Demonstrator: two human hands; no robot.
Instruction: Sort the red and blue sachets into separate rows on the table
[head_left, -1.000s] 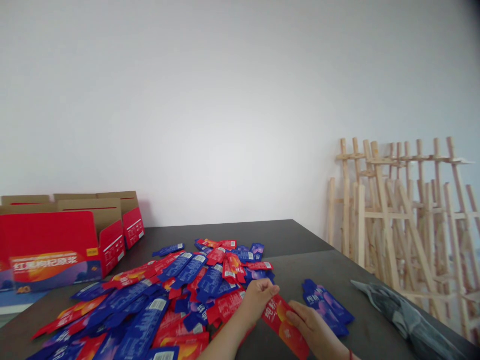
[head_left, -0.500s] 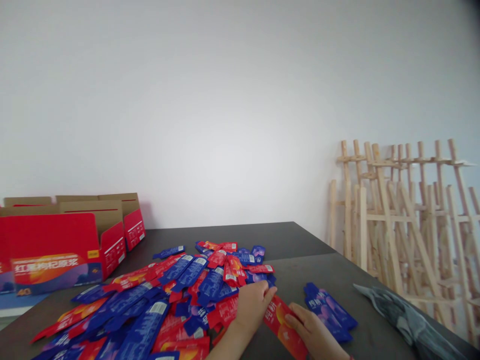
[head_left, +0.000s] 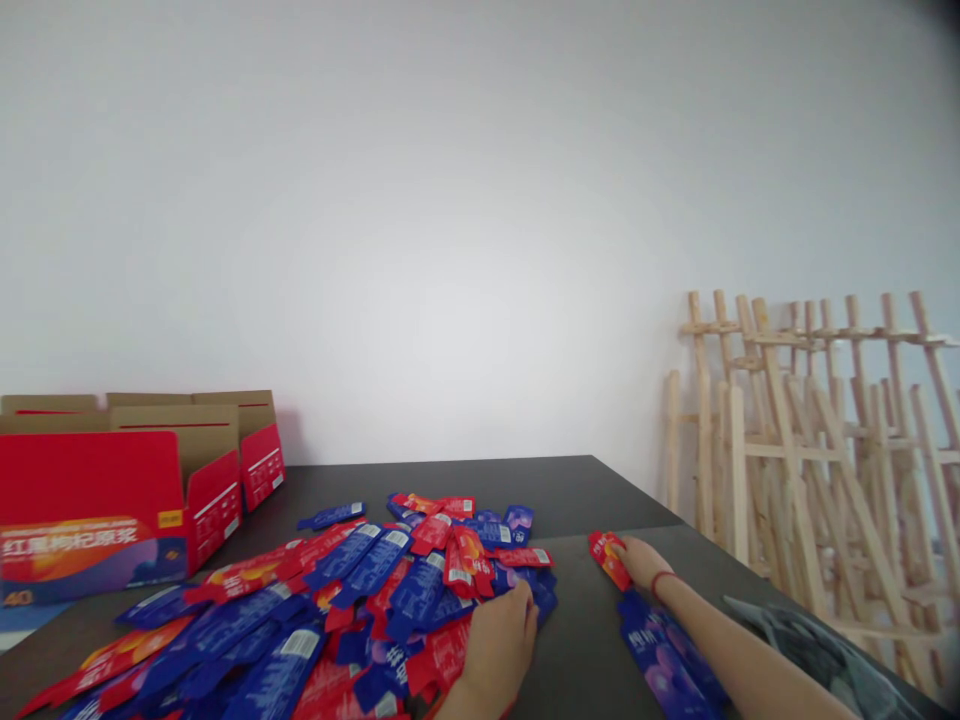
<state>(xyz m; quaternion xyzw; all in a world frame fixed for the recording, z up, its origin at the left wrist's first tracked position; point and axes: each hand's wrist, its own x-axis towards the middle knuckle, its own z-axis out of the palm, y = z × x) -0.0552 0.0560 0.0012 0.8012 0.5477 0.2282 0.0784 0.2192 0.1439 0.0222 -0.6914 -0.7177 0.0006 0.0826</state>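
My right hand [head_left: 641, 565] is closed on one end of a red sachet [head_left: 609, 560] with an orange print, at the table's right side. Just in front of that hand lie blue sachets [head_left: 654, 655], partly covered by my forearm. My left hand [head_left: 496, 640] is at the right edge of a mixed heap of sachets, its fingers curled in. Whatever they may hold is hidden. In the heap, blue sachets [head_left: 373, 565] and red sachets [head_left: 251, 572] lie across each other.
Open red cardboard boxes [head_left: 97, 500] stand at the left of the dark table [head_left: 555, 480]. A crumpled grey plastic bag [head_left: 810, 650] lies along the right edge, partly behind my forearm. Wooden easels [head_left: 795, 450] lean by the white wall at right.
My right hand has moved away from my left, carrying the red sachet up and right, beyond the blue ones. My left hand has let go of that sachet and dropped slightly lower by the heap.
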